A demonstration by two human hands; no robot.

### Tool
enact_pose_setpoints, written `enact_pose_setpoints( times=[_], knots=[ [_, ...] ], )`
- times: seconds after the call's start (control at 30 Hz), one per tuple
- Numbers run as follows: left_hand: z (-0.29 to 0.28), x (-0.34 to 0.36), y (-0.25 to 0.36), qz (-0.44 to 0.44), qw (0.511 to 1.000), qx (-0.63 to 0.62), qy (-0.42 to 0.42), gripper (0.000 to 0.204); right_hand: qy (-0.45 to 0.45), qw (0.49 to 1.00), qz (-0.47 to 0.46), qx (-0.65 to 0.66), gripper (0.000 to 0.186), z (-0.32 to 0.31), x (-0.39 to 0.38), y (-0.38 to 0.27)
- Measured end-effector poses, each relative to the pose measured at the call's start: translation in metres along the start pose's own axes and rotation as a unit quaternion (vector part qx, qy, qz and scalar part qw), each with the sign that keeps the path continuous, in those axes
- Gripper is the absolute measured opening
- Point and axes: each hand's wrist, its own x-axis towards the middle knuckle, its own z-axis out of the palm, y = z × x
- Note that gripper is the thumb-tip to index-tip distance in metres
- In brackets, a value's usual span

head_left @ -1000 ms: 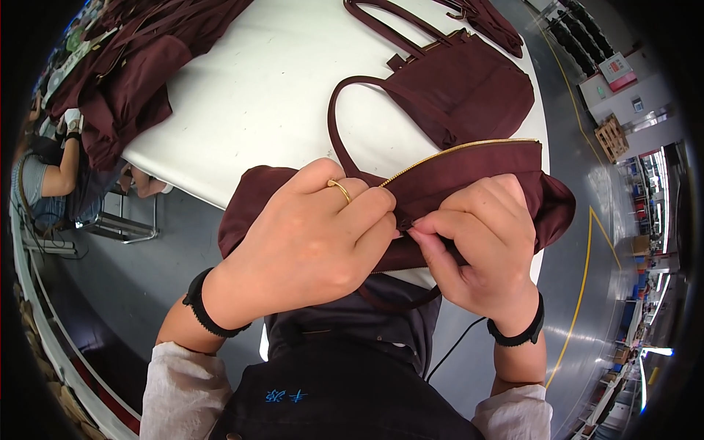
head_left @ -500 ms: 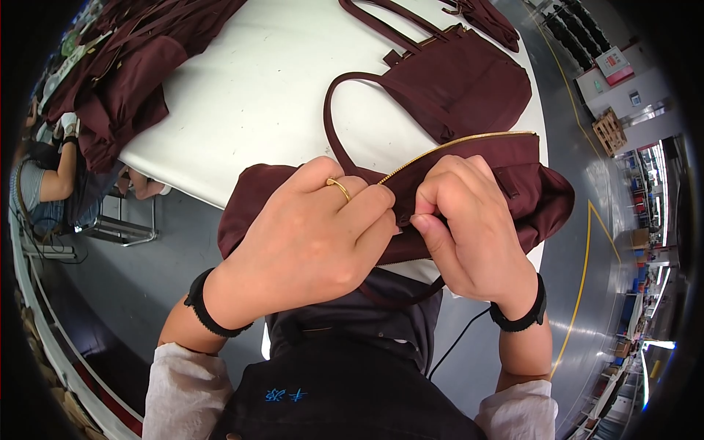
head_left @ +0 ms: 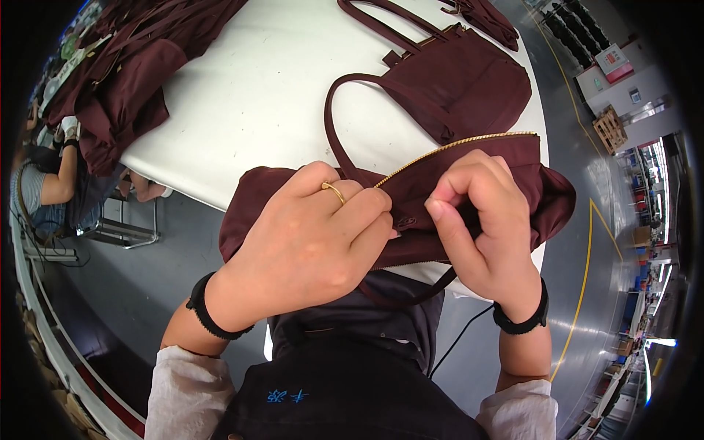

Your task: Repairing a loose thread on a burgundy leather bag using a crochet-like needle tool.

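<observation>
Left hand [head_left: 312, 246] and right hand [head_left: 480, 220] are both pinching the maroon bag [head_left: 469, 165] by its gold zipper [head_left: 455, 145], fingers pressed together. Bag is hanging over the near edge of the white bench [head_left: 257, 95]. A second maroon bag [head_left: 455, 84] is lying toward the far right corner.

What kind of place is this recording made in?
Most likely a bag-making workshop or factory floor. Both hands work on a maroon bag with a gold zipper at a white table, more maroon bags are piled at its far side, and the grey floor carries yellow lane lines.
</observation>
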Motion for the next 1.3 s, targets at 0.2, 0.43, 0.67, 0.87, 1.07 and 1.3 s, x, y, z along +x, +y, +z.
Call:
enact_pose_setpoints(
  times=[0.2, 0.43, 0.67, 0.87, 1.07, 1.3],
  knots=[
    [-0.001, 0.000, 0.000, 0.000, 1.000, -0.004, 0.001, 0.019, -0.004, 0.999, -0.041, 0.011, 0.021, -0.006, -0.003, -0.005],
    [-0.001, 0.000, 0.000, 0.002, 1.000, -0.005, 0.005, 0.019, -0.005, 0.993, -0.098, -0.058, 0.020, 0.000, -0.002, -0.011],
    [-0.001, -0.001, 0.001, 0.010, 1.000, -0.001, 0.000, 0.020, -0.045, 0.998, -0.044, -0.016, 0.017, 0.001, 0.001, -0.009],
    [-0.002, -0.004, 0.002, -0.001, 1.000, -0.013, 0.001, 0.021, -0.039, 0.999, -0.006, 0.000, 0.014, 0.006, 0.001, -0.007],
    [-0.001, -0.002, 0.002, -0.008, 1.000, -0.030, 0.001, 0.021, -0.001, 0.999, 0.028, 0.033, 0.016, -0.002, -0.004, -0.010],
    [-0.003, -0.001, 0.002, -0.021, 0.999, -0.026, -0.009, 0.021, -0.003, 0.999, -0.038, 0.016, 0.020, -0.002, -0.007, -0.011]
  ],
)
